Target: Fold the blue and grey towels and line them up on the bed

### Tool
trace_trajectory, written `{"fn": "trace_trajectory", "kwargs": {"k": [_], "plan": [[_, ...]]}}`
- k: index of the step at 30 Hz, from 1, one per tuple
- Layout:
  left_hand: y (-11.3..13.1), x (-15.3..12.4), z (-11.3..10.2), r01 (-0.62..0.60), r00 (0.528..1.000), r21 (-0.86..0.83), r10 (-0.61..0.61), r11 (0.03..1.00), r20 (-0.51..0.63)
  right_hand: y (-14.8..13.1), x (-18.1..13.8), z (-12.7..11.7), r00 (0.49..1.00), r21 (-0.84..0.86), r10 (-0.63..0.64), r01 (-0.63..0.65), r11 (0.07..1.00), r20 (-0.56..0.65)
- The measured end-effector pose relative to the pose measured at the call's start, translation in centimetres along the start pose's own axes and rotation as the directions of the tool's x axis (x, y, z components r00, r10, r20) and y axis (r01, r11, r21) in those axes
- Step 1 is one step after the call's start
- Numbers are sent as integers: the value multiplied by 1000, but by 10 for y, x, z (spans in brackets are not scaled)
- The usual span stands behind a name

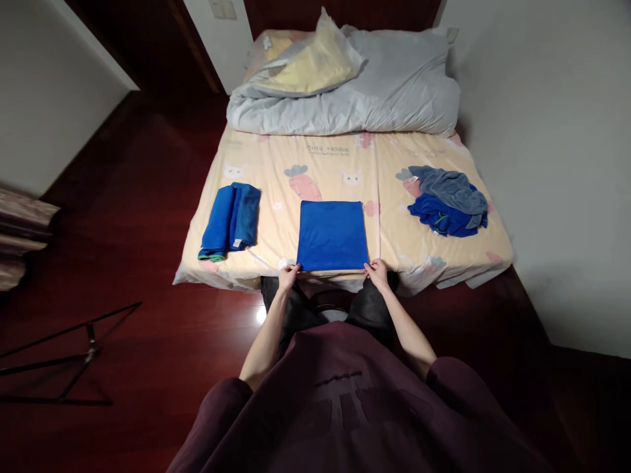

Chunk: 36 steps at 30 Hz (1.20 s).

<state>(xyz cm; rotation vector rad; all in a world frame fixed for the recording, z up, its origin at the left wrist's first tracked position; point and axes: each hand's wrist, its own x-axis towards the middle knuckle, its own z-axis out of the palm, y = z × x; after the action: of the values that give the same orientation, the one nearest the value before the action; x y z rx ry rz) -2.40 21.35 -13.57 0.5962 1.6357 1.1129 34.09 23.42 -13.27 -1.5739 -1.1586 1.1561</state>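
A blue towel (pixel 332 234) lies flat and squared on the near edge of the bed (pixel 335 167). My left hand (pixel 288 275) pinches its near left corner. At the near right corner my right hand (pixel 377 272) is closed on the cloth in the same way. Both arms reach forward from my dark red sleeves.
Rolled blue towels (pixel 231 219) lie on the bed's left side. A loose heap of grey and blue towels (pixel 449 200) sits on the right. A grey duvet (pixel 365 85) and pillows fill the bed's far end. A metal stand (pixel 69 358) lies on the dark wooden floor at left.
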Motion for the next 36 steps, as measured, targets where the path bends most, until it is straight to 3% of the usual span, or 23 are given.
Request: {"fn": "trace_trajectory", "kwargs": {"k": [5, 9, 14, 18, 21, 25, 29, 36], "plan": [[-7, -7, -3, -112, 994, -31, 111, 993, -10, -2, -5, 1, 994, -31, -97, 99, 995, 51], [-2, -5, -5, -246, 965, 16, 243, 969, 101, -12, -3, 2, 989, -39, -106, 111, 993, 106], [4, -4, -6, -278, 949, 65, 263, 958, 173, -16, -3, 2, 988, -68, -111, 119, 991, 111], [8, -7, -6, -247, 947, 82, 222, 966, 233, -17, 0, 2, 994, -165, -99, 104, 981, 40], [13, -7, -7, -231, 956, 104, 206, 967, 208, -20, 3, 2, 991, -231, -134, 127, 965, -15], [23, -1, -6, -345, 938, 201, 329, 917, 109, -30, 6, 3, 974, -273, -212, 184, 944, -76], [34, 8, -3, -454, 891, 224, 445, 863, 94, -38, 12, 4, 962, -204, -264, 246, 948, -67], [43, 16, 4, -449, 876, 60, 426, 891, 226, -38, 16, 11, 967, -47, -253, 252, 967, -19]]}}
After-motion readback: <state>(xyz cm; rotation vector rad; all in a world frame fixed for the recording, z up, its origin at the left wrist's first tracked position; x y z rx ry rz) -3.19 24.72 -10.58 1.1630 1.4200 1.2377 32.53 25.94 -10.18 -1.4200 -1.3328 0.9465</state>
